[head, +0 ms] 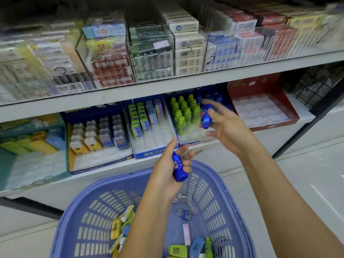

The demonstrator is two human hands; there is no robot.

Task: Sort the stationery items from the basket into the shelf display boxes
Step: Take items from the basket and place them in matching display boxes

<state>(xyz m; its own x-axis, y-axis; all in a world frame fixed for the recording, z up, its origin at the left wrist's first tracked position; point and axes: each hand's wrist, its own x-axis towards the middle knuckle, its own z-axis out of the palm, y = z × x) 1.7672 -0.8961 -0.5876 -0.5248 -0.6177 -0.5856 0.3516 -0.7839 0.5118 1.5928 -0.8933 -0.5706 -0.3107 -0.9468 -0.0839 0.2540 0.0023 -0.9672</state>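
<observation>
1. Our left hand (166,174) is over the far rim of the purple basket (93,211). Its grip is clamped on a blue bottle (178,169), with the fingers curled round the body and the thumb lying up along its side.
2. Our right hand (229,128) is raised in front of the lower shelf (204,151). Its grip pinches a second blue bottle (205,118) between thumb and fingers; motion blur hides the finer detail.
3. That second bottle is just beside the green bottles (183,113), which stand upright in rows in a blue display box (188,143). More blue ones stand at the back of the same box.
4. The basket sits below the shelf on the floor. It holds loose yellow, blue and green pieces (186,249) and a pink-and-white stick (186,234).
5. A red display box (290,116) stands to the right with a clear tray inside. To the left is a box of green and blue packs (142,118), then a box of bear-shaped items (89,135).
6. Clear bins of cartons (150,53) line the upper shelf.
</observation>
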